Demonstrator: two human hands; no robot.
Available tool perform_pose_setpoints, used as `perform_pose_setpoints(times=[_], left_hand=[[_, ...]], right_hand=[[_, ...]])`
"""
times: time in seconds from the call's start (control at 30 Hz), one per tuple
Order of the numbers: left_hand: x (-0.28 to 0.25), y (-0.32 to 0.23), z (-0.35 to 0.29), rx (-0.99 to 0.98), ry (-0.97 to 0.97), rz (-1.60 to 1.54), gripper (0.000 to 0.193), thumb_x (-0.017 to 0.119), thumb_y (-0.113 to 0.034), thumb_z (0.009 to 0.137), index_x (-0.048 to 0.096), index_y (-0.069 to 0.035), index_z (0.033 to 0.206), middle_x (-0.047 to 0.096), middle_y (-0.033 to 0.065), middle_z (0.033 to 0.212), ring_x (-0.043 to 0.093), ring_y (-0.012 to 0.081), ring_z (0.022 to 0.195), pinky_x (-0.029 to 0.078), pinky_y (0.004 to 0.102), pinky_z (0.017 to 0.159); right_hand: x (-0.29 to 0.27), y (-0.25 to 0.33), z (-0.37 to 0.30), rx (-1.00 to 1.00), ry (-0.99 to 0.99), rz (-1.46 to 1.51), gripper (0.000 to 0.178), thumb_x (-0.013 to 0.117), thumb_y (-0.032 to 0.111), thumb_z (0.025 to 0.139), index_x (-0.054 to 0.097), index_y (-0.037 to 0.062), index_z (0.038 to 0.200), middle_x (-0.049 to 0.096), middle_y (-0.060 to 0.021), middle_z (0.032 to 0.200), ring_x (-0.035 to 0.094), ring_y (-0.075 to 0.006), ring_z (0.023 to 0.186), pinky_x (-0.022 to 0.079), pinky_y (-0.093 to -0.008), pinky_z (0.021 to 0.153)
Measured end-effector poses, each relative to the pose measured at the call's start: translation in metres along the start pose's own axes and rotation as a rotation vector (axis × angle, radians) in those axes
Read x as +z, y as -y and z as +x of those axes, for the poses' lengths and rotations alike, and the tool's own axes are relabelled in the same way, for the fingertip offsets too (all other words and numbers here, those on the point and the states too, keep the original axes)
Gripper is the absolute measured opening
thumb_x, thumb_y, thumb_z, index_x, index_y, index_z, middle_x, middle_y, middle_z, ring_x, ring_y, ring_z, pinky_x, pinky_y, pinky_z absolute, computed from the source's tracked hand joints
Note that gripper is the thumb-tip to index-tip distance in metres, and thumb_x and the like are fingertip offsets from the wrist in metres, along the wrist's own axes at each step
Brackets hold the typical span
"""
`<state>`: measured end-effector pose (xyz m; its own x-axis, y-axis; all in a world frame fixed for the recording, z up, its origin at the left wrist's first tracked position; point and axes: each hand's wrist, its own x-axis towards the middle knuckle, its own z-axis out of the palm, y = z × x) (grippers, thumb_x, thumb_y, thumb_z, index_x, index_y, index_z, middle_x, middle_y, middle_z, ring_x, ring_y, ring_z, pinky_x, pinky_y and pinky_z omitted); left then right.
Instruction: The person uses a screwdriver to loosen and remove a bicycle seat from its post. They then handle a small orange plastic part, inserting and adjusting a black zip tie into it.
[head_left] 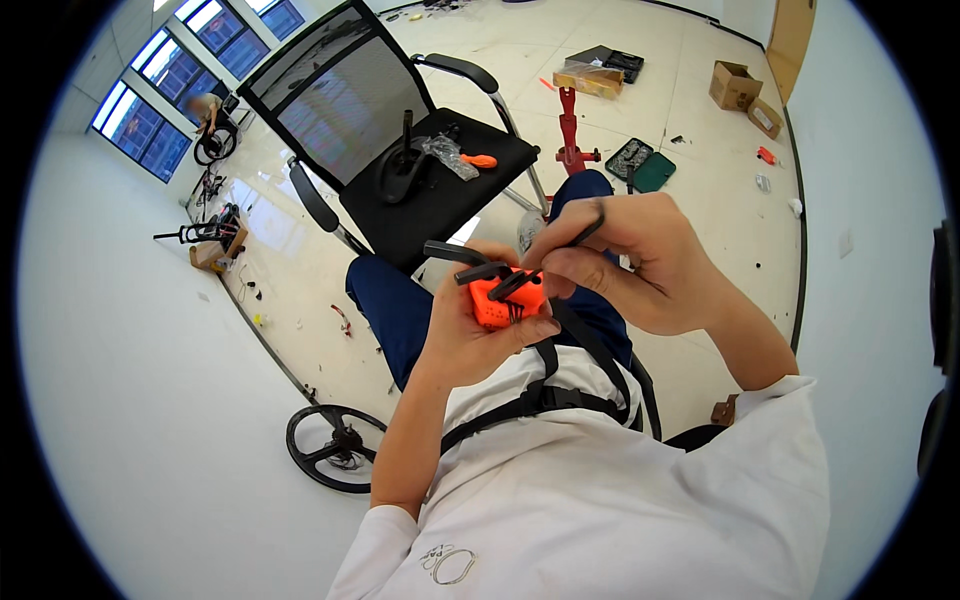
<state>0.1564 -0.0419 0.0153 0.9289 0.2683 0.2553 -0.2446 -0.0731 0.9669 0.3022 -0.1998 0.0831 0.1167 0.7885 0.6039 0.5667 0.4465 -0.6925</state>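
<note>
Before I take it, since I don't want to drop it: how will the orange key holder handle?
The boxy orange holder looks like moulded plastic, so it's probably stiff. The bent dark keys jutting from one end could make it apt to tip if stood up.

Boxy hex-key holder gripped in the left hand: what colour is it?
The boxy hex-key holder is bright orange, seen in the head view, the only one.

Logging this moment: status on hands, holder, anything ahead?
Left hand gripping orange hex-key holder. Right hand pinching thin black key. Black chair ahead, beyond hands.
</note>
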Motion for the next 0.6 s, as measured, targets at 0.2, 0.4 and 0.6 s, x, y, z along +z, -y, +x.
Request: perform_pose_setpoints(times=[0.2, 0.4, 0.6], left_hand=[[0.000, 0.003, -0.001, 0.014, -0.003, 0.045, 0.054, 0.086, -0.006, 0.070, 0.049, -0.003, 0.109, 0.059, 0.0037, 0.096, 0.062, 0.0115, 0.086, 0.052, 0.0265, 0.076], [0.005, 0.000, 0.001, 0.109, -0.036, 0.152, 0.053, 0.084, -0.005, 0.073, 0.046, -0.002, 0.110, 0.060, 0.0041, 0.093, 0.062, 0.0113, 0.087, 0.053, 0.0261, 0.076], [0.013, 0.003, 0.002, 0.108, -0.098, 0.097, 0.053, 0.085, -0.010, 0.073, 0.046, -0.002, 0.108, 0.060, 0.0051, 0.091, 0.062, 0.0104, 0.082, 0.052, 0.0240, 0.072]], right_hand=[[0.008, -0.013, -0.010, 0.049, -0.147, 0.098, 0.010, 0.062, 0.002, 0.092, 0.069, -0.0054, 0.093, 0.071, -0.0121, 0.081, 0.068, -0.0131, 0.065, 0.054, -0.0226, 0.056], [0.019, -0.016, -0.016, 0.088, -0.265, 0.117, 0.012, 0.065, 0.006, 0.091, 0.071, -0.0040, 0.092, 0.070, -0.0084, 0.069, 0.063, -0.0078, 0.054, 0.049, -0.0203, 0.051], [0.032, -0.015, -0.017, 0.143, -0.387, 0.309, 0.015, 0.065, 0.008, 0.092, 0.070, -0.0056, 0.091, 0.067, -0.0065, 0.066, 0.060, -0.0059, 0.054, 0.047, -0.0181, 0.049]])
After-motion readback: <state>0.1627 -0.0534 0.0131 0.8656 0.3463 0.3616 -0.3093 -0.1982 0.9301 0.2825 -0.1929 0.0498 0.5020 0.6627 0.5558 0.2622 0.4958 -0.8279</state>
